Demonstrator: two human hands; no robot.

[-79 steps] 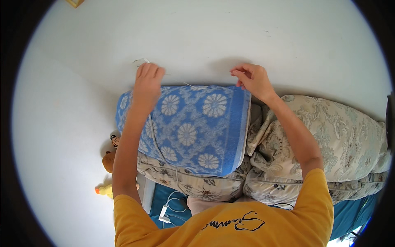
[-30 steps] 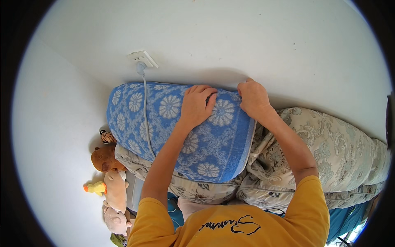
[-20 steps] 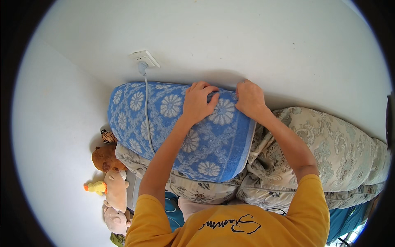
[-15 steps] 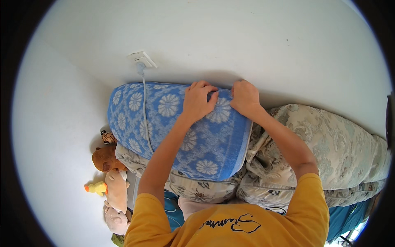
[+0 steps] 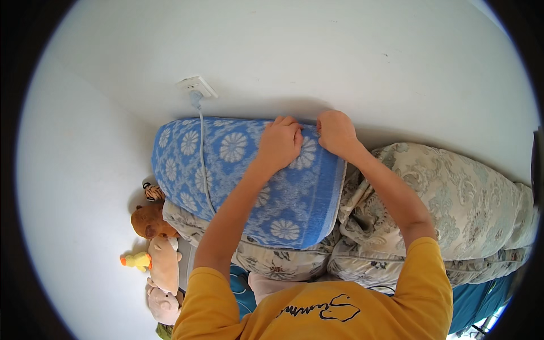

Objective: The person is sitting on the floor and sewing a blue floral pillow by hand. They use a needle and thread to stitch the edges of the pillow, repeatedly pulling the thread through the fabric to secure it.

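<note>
A blue towel (image 5: pixel 226 170) with white flower patterns is spread over a cushion-like backrest against the wall. My left hand (image 5: pixel 281 141) is closed at the towel's far edge, its fingers curled over the cloth. Just to the right, a small gap away, my right hand (image 5: pixel 335 133) makes a fist on the same far edge, pinching the towel. The tips of its fingers are mostly hidden. Between and below my arms the cloth lies fairly smooth, down to its near border.
A plug sits in a wall socket (image 5: pixel 197 86); its white cable (image 5: pixel 202 153) runs down across the towel. Beige patterned cushions (image 5: pixel 447 198) stand at right. Plush toys, including a brown one (image 5: pixel 152 221) and a yellow duck (image 5: pixel 136 260), line the left side.
My left hand has shifted slightly right, toward my right hand, and its fingers have curled in tighter. My right hand stays nearly in place.
</note>
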